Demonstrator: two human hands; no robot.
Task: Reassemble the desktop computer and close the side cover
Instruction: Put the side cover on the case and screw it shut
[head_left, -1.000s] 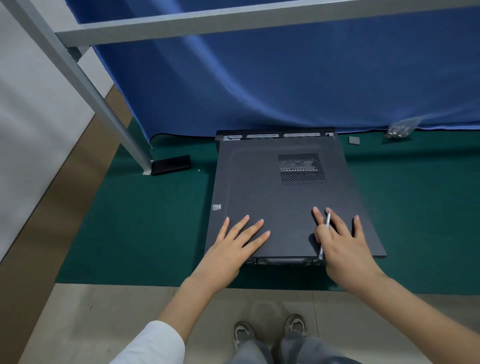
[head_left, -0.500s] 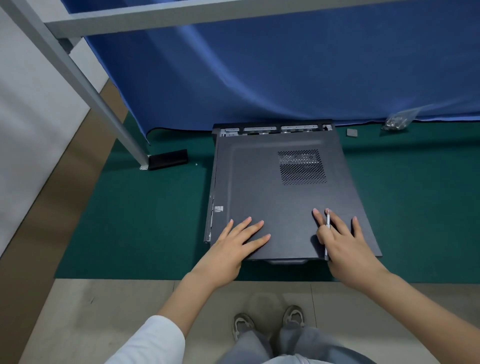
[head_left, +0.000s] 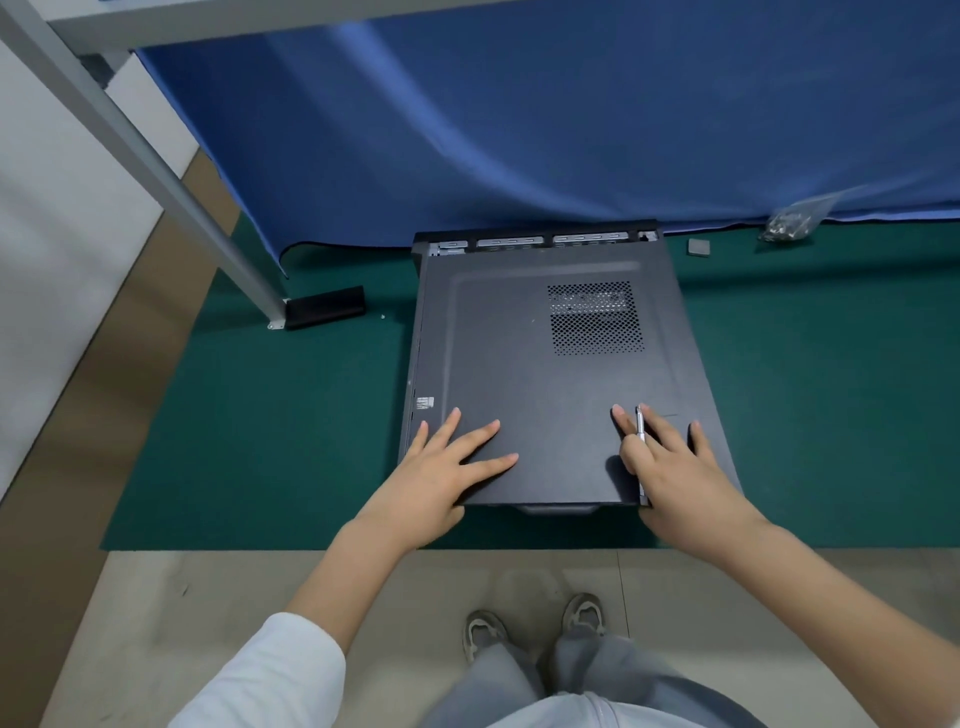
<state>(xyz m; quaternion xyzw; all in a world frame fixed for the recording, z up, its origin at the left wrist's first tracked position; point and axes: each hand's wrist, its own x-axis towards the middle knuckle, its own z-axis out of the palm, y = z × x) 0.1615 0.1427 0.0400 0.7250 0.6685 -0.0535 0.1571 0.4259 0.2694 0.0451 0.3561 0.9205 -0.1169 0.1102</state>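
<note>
Left hand (head_left: 441, 470) flat, holding nothing; right hand (head_left: 675, 467) pinching slim silver screwdriver (head_left: 640, 434), both pressing dark grey metal side cover (head_left: 519, 364), probably seating it.

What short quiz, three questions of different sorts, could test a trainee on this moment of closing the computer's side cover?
1. True or false: both hands lie with straight fingers on the side cover of the desktop computer case.
2. Which hand has the slim metal screwdriver between its fingers? A) left hand B) right hand C) neither
3. Fill in: the clear bag of screws lies on the green ____, next to the blue curtain.

Key: 1 true. 2 B. 3 mat.
</note>
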